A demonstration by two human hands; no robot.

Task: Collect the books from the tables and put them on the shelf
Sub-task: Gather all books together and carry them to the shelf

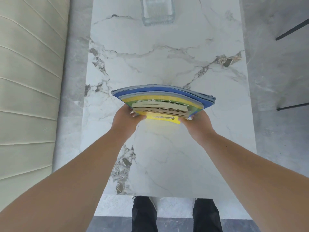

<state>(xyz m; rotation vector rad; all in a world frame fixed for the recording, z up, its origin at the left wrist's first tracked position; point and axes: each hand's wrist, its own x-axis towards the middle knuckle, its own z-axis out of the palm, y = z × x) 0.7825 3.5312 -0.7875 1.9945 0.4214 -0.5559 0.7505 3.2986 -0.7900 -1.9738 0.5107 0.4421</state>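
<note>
Both hands clamp the near end of a stack of books (pixel 163 101): the left hand (pixel 126 118) grips its left near corner with the thumb on top and fingers curled under, and the right hand (pixel 199 122) pinches the right near corner the same way. Whether the stack's far end rests on the marble or is lifted clear cannot be told. Wide blue and grey covers sit lowest and fan out at 12 o'clock, a green-and-yellow cover lies above them, and a smaller thick book with yellowed pages sits on top, nearest the hands.

Bare marble table (pixel 167 56) stretches beyond the stack toward 12 o'clock, where a clear ribbed glass vessel (pixel 157 11) stands well apart from the books. More open tabletop lies between the hands and the near edge at 6 o'clock. Side edges run close by at 9 and 3 o'clock.

At 9 o'clock a cream channel-stitched sofa (pixel 30 81) flanks the table. At 2 o'clock thin dark furniture legs (pixel 292 30) stand on grey marbled floor (pixel 275 81). Dark trouser legs (pixel 144 213) show at 6 o'clock.
</note>
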